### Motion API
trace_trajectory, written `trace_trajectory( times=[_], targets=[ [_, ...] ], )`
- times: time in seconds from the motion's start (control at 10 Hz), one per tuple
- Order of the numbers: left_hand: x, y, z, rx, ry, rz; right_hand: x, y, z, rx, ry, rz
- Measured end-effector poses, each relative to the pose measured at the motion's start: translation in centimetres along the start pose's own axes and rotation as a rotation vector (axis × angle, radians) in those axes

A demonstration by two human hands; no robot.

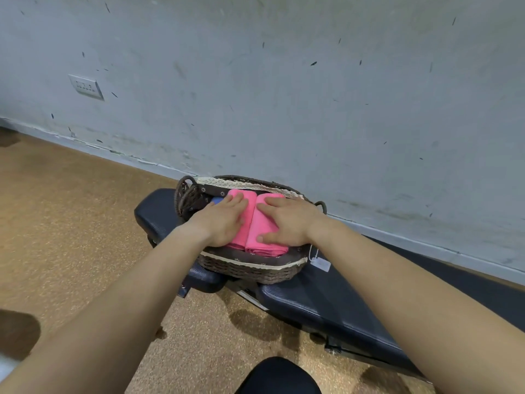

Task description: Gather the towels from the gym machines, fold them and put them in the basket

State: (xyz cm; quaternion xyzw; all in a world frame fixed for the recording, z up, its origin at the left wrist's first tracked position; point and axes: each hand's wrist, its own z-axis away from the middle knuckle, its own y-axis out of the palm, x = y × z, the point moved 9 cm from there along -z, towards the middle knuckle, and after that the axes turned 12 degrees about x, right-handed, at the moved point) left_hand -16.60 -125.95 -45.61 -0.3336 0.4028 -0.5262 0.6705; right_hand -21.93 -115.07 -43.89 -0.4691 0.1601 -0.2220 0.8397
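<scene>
Pink terry fills the middle of the scene: two folded towels lie side by side in the basket (250, 270), their long edges touching. The left pink towel (250, 208) is mostly covered by the left hand (224, 220), which lies flat on it with straight fingers close together, fingertips reaching toward the far rim. The right hand (289, 220) lies flat on the right pink towel (260, 224), fingers straight and slightly spread, thumb stretched along the towel's near part. Neither hand curls round the cloth; both press down with open palms. Just past the left fingertips a small patch of blue cloth (217, 201) shows at the basket's left end, mostly hidden. The basket is dark brown wicker with a handle at each end, lined in dark printed fabric with a cream lace trim (227, 182) along its rim, and a white tag (320, 263) hangs on a string at its right near corner. It stands on a black padded tabletop (326, 297) set close to a scuffed grey wall (284, 95), which bears a white outlet plate (86, 87) at left. Speckled tan floor (71, 223) spreads below, and a dark rounded shape (279, 376) sits at the bottom edge, too cropped to identify.
</scene>
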Motion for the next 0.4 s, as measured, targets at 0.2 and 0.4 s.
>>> trace_trajectory(
  times=[0.2,0.4],
  targets=[
    [0.0,0.3,-0.2,0.044,-0.04,-0.033,1.0,1.6,-0.4,0.092,0.057,-0.037],
    [-2.3,-2.5,3.5,-0.051,-0.06,0.051,0.9,-2.2,3.5,-0.134,0.086,-0.083]
  ],
)
